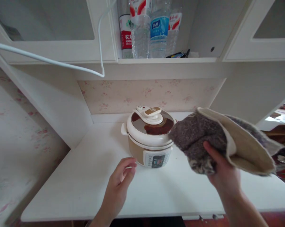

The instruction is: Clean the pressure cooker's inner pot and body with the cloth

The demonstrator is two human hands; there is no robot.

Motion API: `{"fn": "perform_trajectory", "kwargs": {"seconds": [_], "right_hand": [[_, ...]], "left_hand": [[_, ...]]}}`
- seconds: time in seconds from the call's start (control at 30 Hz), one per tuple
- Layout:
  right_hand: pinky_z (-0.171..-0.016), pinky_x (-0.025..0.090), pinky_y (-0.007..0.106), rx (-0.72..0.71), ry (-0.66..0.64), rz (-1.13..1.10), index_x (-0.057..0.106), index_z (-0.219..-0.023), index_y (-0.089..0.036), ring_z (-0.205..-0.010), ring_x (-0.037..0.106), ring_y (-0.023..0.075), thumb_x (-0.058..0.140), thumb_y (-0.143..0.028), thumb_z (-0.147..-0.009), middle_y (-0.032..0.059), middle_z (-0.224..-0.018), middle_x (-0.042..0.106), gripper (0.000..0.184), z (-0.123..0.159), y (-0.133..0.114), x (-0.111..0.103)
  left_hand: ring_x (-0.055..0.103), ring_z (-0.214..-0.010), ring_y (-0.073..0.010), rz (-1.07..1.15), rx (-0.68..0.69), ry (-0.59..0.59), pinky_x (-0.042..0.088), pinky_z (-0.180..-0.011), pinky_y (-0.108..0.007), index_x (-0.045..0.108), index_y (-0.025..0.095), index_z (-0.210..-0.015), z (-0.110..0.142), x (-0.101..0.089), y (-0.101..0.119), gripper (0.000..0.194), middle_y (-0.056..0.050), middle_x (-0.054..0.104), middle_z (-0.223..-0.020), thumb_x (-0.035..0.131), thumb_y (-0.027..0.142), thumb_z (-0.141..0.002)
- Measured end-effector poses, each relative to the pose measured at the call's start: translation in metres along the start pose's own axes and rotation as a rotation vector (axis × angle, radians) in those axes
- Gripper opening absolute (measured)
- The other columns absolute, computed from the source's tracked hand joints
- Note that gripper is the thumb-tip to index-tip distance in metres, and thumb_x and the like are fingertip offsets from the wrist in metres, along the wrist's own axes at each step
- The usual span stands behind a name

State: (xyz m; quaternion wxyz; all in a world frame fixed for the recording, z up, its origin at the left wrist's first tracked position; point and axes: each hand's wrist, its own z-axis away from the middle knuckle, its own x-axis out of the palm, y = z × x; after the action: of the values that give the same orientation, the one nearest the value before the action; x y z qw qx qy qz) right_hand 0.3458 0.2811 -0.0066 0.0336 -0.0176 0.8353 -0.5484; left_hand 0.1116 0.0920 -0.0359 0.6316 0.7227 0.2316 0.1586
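Observation:
A folded cloth [199,138], fuzzy grey-brown on one side and beige on the other, is gripped in my right hand [224,176] above the right part of the counter. Its left edge overlaps the right side of a white and tan electric pressure cooker [147,143] in my view; whether they touch I cannot tell. The cooker stands upright with its lid on and its control panel towards me. In front of it, to the left, my left hand [120,181] hovers with loosely bent fingers and a gap to the thumb, holding nothing.
The cooker stands on a white counter [90,183] against a flowered wall panel [133,94]. Overhead, a cabinet shelf [194,60] holds several plastic bottles [159,31]. A white cable [62,64] hangs in front of the cabinet at the upper left.

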Motion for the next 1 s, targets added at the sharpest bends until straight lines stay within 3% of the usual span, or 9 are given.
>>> {"fn": "perform_trajectory", "kwargs": {"seconds": [0.1,0.2,0.33,0.43,0.53,0.67,0.77,0.83,1.0], "right_hand": [[-0.101,0.044,0.050,-0.110,0.054,0.127,0.065,-0.106,-0.023,-0.121,0.053,0.0305,0.069,-0.024,-0.067,0.0067,-0.126,0.060,0.039,-0.053,0.010,-0.001],[-0.099,0.046,0.048,-0.380,-0.162,0.391,0.062,-0.113,-0.021,-0.118,0.056,0.0297,0.059,-0.014,-0.066,0.0081,-0.126,0.061,0.048,-0.073,0.022,0.022],[-0.107,0.040,0.043,-0.663,-0.270,0.570,0.052,-0.130,-0.022,-0.131,0.045,0.0256,0.049,-0.005,-0.063,0.0061,-0.138,0.052,0.068,-0.052,0.021,0.052],[-0.113,0.029,0.050,-0.848,-0.350,0.687,0.051,-0.132,-0.022,-0.135,0.037,0.0277,0.049,-0.005,-0.065,0.0054,-0.138,0.053,0.069,-0.023,0.000,0.067],[-0.115,0.021,0.054,-1.005,-0.481,0.775,0.055,-0.129,-0.022,-0.134,0.037,0.0310,0.051,-0.008,-0.072,0.0047,-0.137,0.053,0.059,0.003,-0.026,0.087],[-0.111,0.027,0.052,-1.157,-0.672,0.829,0.060,-0.115,-0.020,-0.125,0.045,0.0287,0.047,-0.018,-0.090,0.0067,-0.127,0.060,0.029,0.021,-0.050,0.130],[-0.105,0.034,0.049,-1.266,-0.808,0.869,0.063,-0.105,-0.018,-0.114,0.052,0.0261,0.040,-0.019,-0.096,0.0084,-0.114,0.065,0.024,0.020,-0.060,0.169],[-0.102,0.035,0.051,-1.306,-0.855,0.904,0.063,-0.101,-0.018,-0.106,0.056,0.0249,0.039,-0.018,-0.096,0.0082,-0.106,0.066,0.024,0.012,-0.065,0.195],[-0.083,0.046,0.047,-1.270,-1.066,1.057,0.065,-0.099,-0.019,-0.094,0.063,0.0256,0.049,-0.016,-0.091,0.0080,-0.101,0.069,0.018,-0.032,-0.078,0.256]], "left_hand": [[0.060,-0.100,-0.0203,-0.019,-0.102,0.072,0.047,-0.090,-0.032,0.063,0.020,-0.108,-0.017,-0.005,-0.022,0.034,-0.008,0.064,-0.107,0.058,0.045,-0.087],[0.057,-0.110,-0.0216,-0.013,-0.134,0.109,0.045,-0.094,-0.034,0.059,0.021,-0.116,-0.026,-0.003,-0.042,0.039,-0.008,0.062,-0.115,0.055,0.046,-0.087],[0.046,-0.127,-0.0215,-0.057,-0.068,0.180,0.043,-0.101,-0.035,0.049,0.023,-0.131,-0.048,-0.002,-0.054,0.047,-0.009,0.046,-0.141,0.053,0.043,-0.089],[0.035,-0.137,-0.0208,-0.135,0.028,0.226,0.038,-0.107,-0.037,0.043,0.024,-0.137,-0.075,-0.009,-0.056,0.049,-0.008,0.035,-0.150,0.048,0.040,-0.091],[0.031,-0.140,-0.0195,-0.259,0.135,0.240,0.034,-0.112,-0.037,0.045,0.024,-0.138,-0.098,-0.018,-0.054,0.046,-0.008,0.036,-0.150,0.044,0.036,-0.094],[0.041,-0.134,-0.0191,-0.415,0.306,0.269,0.034,-0.111,-0.036,0.056,0.015,-0.127,-0.110,-0.026,-0.057,0.040,-0.011,0.046,-0.142,0.047,0.023,-0.089],[0.055,-0.119,-0.0179,-0.469,0.292,0.285,0.045,-0.100,-0.034,0.066,0.008,-0.103,-0.112,-0.031,-0.063,0.037,-0.013,0.063,-0.119,0.032,0.013,-0.089],[0.059,-0.113,-0.0215,-0.486,0.250,0.297,0.047,-0.097,-0.039,0.068,0.010,-0.097,-0.113,-0.034,-0.068,0.035,-0.013,0.068,-0.108,0.034,0.010,-0.087],[0.055,-0.120,-0.0287,-0.461,0.109,0.184,0.042,-0.101,-0.047,0.063,0.018,-0.115,-0.111,-0.036,-0.067,0.031,-0.015,0.062,-0.123,0.048,0.027,-0.090]]}}
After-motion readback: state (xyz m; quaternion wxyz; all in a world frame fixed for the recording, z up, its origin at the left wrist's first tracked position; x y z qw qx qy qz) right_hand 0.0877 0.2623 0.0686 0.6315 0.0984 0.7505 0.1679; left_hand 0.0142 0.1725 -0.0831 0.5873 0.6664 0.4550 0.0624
